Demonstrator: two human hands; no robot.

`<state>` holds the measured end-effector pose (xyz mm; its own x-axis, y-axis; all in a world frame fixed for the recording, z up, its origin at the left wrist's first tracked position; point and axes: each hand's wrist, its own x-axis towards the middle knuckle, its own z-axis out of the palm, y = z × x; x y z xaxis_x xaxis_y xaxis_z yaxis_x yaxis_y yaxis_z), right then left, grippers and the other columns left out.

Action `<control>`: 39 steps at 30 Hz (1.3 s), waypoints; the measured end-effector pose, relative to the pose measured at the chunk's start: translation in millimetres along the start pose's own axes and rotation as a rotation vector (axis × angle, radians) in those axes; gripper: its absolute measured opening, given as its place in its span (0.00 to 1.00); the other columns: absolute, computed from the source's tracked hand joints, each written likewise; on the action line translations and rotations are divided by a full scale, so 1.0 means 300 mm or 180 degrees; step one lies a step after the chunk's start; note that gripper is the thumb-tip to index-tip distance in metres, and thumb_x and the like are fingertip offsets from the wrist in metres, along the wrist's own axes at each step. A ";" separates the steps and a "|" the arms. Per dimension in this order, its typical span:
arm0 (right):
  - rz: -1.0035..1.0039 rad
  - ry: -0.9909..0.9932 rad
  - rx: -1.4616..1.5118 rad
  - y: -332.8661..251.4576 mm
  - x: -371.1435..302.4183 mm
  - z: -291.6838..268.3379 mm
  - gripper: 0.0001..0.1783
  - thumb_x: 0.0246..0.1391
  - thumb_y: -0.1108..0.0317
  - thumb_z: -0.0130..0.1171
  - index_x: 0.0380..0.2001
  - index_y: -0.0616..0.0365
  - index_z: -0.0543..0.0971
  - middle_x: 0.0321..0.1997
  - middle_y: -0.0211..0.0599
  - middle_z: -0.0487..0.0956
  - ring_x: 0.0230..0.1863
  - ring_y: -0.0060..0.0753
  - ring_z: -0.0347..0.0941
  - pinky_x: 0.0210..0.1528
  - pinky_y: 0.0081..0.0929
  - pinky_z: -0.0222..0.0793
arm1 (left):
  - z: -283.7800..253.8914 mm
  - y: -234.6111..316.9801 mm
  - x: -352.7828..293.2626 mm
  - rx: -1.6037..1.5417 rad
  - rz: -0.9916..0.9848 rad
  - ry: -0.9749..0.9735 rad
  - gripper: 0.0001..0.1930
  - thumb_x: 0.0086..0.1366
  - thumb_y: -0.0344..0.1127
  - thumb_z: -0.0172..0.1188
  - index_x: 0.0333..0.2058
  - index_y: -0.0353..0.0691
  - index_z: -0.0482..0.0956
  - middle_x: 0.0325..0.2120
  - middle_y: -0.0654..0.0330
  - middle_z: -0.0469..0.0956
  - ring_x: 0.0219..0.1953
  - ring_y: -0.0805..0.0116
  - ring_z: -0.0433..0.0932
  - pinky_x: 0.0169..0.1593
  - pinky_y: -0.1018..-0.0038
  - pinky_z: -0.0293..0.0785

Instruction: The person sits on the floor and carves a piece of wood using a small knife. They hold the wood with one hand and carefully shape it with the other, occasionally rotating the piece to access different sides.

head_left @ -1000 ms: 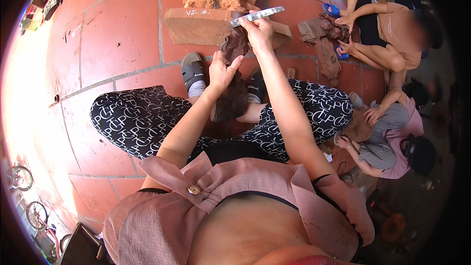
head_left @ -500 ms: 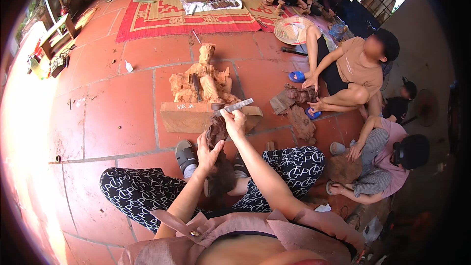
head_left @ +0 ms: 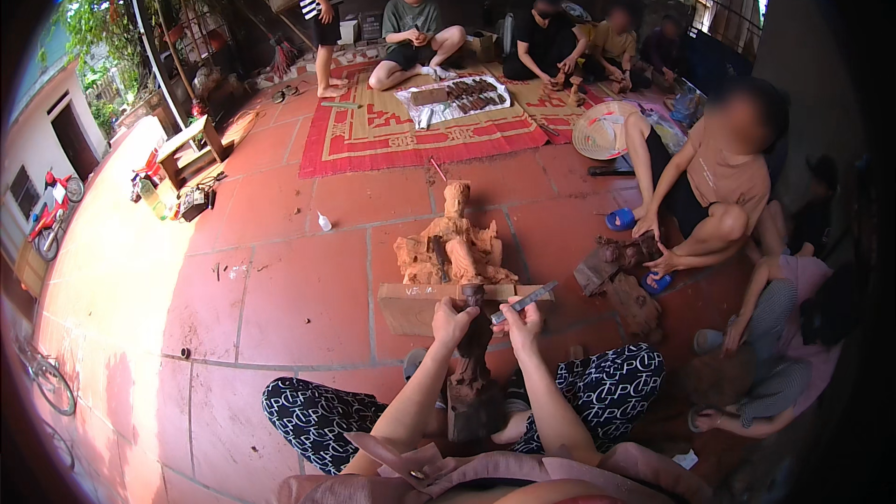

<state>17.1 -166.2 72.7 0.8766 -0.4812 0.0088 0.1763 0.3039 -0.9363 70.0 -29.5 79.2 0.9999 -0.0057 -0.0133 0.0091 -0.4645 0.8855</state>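
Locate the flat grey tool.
In the head view, just right of centre, the flat grey tool is in the right hand, beside the dark carving.

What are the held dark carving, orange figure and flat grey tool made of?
Dark carving: likely wood, dull brown with block-like base. Orange figure: seemingly bare wood, matt, roughly carved. Flat grey tool: perhaps dull metal, given thin, straight edges.

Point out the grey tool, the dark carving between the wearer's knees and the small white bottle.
Grey tool [head_left: 536, 297]: head view, exposed length.
Dark carving [head_left: 472, 366]: head view, middle.
White bottle [head_left: 324, 222]: head view, its body.
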 end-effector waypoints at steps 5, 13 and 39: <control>0.0024 -0.0169 0.0195 0.014 0.013 -0.001 0.15 0.50 0.76 0.54 0.41 0.66 0.66 0.31 0.40 0.74 0.24 0.28 0.75 0.20 0.21 0.76 | 0.039 -0.014 0.008 -0.0034 0.0020 0.0134 0.19 0.44 0.41 0.62 0.31 0.36 0.70 0.34 0.50 0.69 0.36 0.53 0.72 0.42 0.64 0.68; 0.0106 -0.0128 -0.0051 0.008 0.013 -0.015 0.13 0.50 0.75 0.54 0.40 0.66 0.68 0.29 0.38 0.75 0.23 0.25 0.75 0.19 0.18 0.73 | 0.071 -0.065 0.016 -0.0283 -0.0082 0.0187 0.16 0.46 0.40 0.57 0.31 0.35 0.72 0.31 0.50 0.69 0.36 0.54 0.70 0.44 0.66 0.66; 0.0888 -0.0122 0.0622 -0.022 0.064 -0.061 0.08 0.46 0.77 0.58 0.30 0.66 0.71 0.29 0.45 0.77 0.29 0.40 0.77 0.29 0.32 0.76 | 0.064 -0.212 -0.207 -0.1226 -0.0537 -0.0600 0.36 0.42 0.43 0.70 0.48 0.31 0.67 0.39 0.50 0.75 0.41 0.63 0.75 0.47 0.73 0.68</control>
<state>24.5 -192.3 72.6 0.9186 -0.3273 -0.2214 0.0067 0.5730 -0.8195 7.0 -16.6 14.8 0.9649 -0.1357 -0.2248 0.2108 -0.1101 0.9713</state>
